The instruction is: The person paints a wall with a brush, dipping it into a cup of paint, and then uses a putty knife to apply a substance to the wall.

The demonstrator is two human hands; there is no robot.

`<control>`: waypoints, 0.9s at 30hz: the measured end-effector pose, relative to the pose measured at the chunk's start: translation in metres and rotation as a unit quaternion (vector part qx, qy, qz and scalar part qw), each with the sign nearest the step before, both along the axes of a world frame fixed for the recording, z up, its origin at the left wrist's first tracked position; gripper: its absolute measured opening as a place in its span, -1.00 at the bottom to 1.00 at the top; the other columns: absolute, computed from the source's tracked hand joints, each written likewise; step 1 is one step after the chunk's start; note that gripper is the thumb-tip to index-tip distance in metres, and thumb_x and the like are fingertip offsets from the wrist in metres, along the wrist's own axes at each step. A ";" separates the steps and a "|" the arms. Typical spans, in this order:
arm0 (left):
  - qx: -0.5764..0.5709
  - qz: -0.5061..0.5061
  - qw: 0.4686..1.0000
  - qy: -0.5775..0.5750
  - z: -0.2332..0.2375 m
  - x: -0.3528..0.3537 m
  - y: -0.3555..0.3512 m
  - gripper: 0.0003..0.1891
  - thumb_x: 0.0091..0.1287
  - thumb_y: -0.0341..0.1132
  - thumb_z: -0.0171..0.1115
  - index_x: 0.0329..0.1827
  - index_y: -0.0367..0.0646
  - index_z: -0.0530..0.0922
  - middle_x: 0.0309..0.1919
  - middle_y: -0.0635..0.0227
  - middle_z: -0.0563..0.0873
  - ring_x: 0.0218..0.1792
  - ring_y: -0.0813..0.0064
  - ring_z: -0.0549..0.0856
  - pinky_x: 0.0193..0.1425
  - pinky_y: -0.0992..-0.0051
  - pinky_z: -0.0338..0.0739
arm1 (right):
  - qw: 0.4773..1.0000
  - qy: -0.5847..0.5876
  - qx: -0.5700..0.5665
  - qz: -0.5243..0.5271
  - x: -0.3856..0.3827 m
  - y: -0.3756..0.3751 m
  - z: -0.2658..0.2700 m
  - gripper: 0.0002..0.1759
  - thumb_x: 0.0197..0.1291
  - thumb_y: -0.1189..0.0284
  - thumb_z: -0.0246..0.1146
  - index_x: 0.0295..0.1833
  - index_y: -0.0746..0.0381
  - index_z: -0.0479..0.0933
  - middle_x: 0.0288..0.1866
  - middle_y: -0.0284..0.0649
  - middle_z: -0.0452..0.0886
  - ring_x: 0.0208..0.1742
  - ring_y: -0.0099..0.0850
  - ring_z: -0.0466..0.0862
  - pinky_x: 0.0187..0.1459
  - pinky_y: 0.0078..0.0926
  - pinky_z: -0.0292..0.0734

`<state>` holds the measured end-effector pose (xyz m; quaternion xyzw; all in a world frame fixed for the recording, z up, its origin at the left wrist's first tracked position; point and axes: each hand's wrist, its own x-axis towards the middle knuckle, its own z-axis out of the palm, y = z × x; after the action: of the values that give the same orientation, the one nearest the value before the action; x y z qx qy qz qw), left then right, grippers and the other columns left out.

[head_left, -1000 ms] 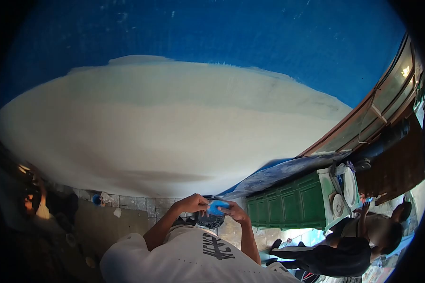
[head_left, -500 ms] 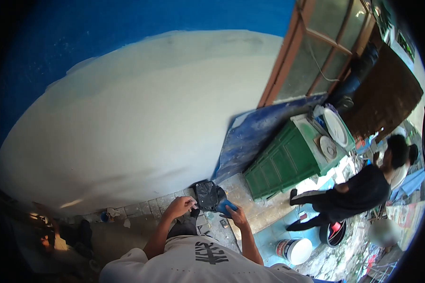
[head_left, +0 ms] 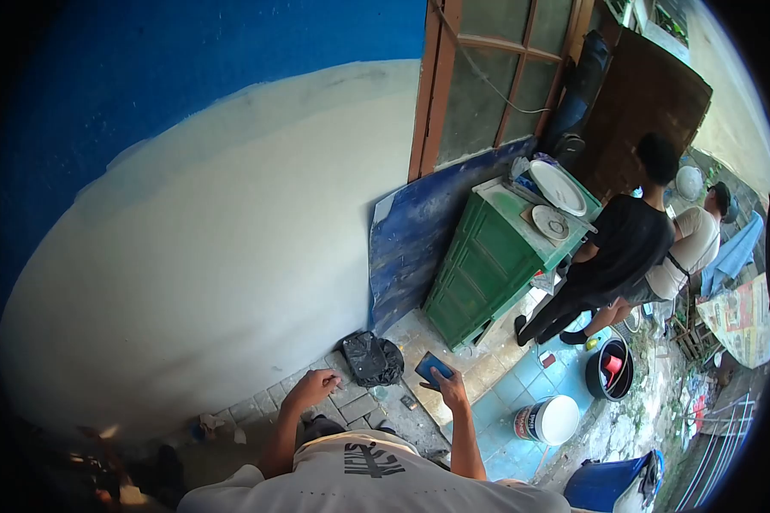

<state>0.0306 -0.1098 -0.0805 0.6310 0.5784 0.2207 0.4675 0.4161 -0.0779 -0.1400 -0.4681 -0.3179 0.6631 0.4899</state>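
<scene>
My right hand (head_left: 452,390) is closed round a flat blue rectangular thing (head_left: 433,368) with a dark edge, about as big as a phone; its exact kind does not show. My left hand (head_left: 313,388) hangs in front of the white part of the wall, fingers curled in; whether something small sits in them I cannot make out. Between and beyond my hands, a tray wrapped in black plastic (head_left: 372,357) lies on the paving. The white wall patch (head_left: 214,231) is bordered by blue paint above.
Right of the wall stand a blue-stained board (head_left: 432,227) and a green cabinet (head_left: 483,265). A white paint bucket (head_left: 556,421), a black tub (head_left: 609,369) and a blue barrel (head_left: 603,483) are at the right. Two people (head_left: 629,231) stand beyond the cabinet.
My view has swung to the right. My right hand has raised and tilted the blue thing away from the black tray, and my left hand has moved apart from the tray.
</scene>
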 end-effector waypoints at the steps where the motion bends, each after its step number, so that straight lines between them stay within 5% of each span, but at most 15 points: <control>1: 0.011 -0.013 1.000 0.022 0.002 -0.005 -0.004 -0.79 0.54 -0.32 0.22 0.04 -0.23 0.72 -0.30 0.17 0.85 -0.35 0.41 0.79 -0.20 0.39 0.64 | 1.000 -0.005 0.000 -0.016 -0.006 -0.008 0.003 -0.55 0.47 0.44 0.31 0.31 0.53 0.50 0.11 -0.03 0.69 0.04 -0.23 0.76 0.07 -0.12 0.85; 7: 0.047 -0.005 0.999 0.003 -0.016 -0.074 -0.013 -0.79 0.53 -0.31 0.21 0.05 -0.22 0.72 -0.28 0.18 0.85 -0.35 0.43 0.78 -0.21 0.40 0.62 | 0.973 -0.170 0.136 -0.080 -0.054 0.047 0.015 -0.55 0.47 0.46 0.31 0.38 0.39 0.53 0.18 -0.14 0.68 0.09 -0.37 0.70 0.07 -0.29 0.81; 10: 0.015 0.013 1.000 0.001 -0.021 -0.107 -0.037 -0.76 0.53 -0.33 0.19 0.06 -0.29 0.70 -0.24 0.22 0.87 -0.31 0.44 0.80 -0.15 0.40 0.66 | 0.974 -0.101 0.161 -0.122 -0.078 0.072 0.036 -0.58 0.48 0.51 0.27 0.39 0.35 0.54 0.20 -0.17 0.70 0.14 -0.41 0.69 0.13 -0.39 0.72; 15: -0.062 0.039 0.997 0.029 -0.077 -0.226 -0.090 -0.76 0.55 -0.42 0.13 0.12 -0.32 0.68 -0.16 0.16 0.86 -0.19 0.46 0.83 -0.12 0.43 0.72 | 0.904 -0.234 0.284 -0.216 -0.134 0.159 0.169 -0.59 0.53 0.45 0.23 0.40 0.35 0.54 0.21 -0.12 0.70 0.15 -0.44 0.68 0.13 -0.48 0.64; 18: -0.105 0.058 0.992 0.023 -0.080 -0.262 -0.090 -0.75 0.55 -0.43 0.12 0.13 -0.34 0.66 -0.14 0.13 0.85 -0.18 0.41 0.83 -0.10 0.42 0.73 | 0.897 -0.220 0.312 -0.225 -0.164 0.178 0.260 -0.57 0.57 0.34 0.21 0.40 0.36 0.53 0.15 -0.12 0.71 0.09 -0.48 0.69 0.09 -0.48 0.67; 21: -0.099 0.065 0.993 0.011 -0.069 -0.273 -0.074 -0.74 0.55 -0.43 0.11 0.15 -0.36 0.65 -0.14 0.11 0.85 -0.18 0.38 0.84 -0.05 0.40 0.74 | 0.890 -0.120 0.386 -0.210 -0.182 0.218 0.312 -0.54 0.61 0.31 0.18 0.40 0.42 0.51 0.15 -0.15 0.70 0.13 -0.51 0.67 0.13 -0.43 0.68; 27: -0.087 0.102 0.990 0.034 -0.041 -0.274 -0.027 -0.73 0.56 -0.42 0.10 0.14 -0.41 0.64 -0.11 0.08 0.84 -0.13 0.34 0.83 0.00 0.38 0.75 | 0.789 -0.240 0.504 -0.259 -0.202 0.284 0.389 -0.66 0.59 0.42 0.16 0.37 0.19 0.60 0.12 -0.18 0.73 0.07 -0.41 0.73 0.10 -0.38 0.67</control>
<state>-0.2438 -0.1372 -0.1220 0.5329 0.6724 0.1942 0.4756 0.2138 0.2062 0.2494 -0.3639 -0.5811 0.1236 0.7173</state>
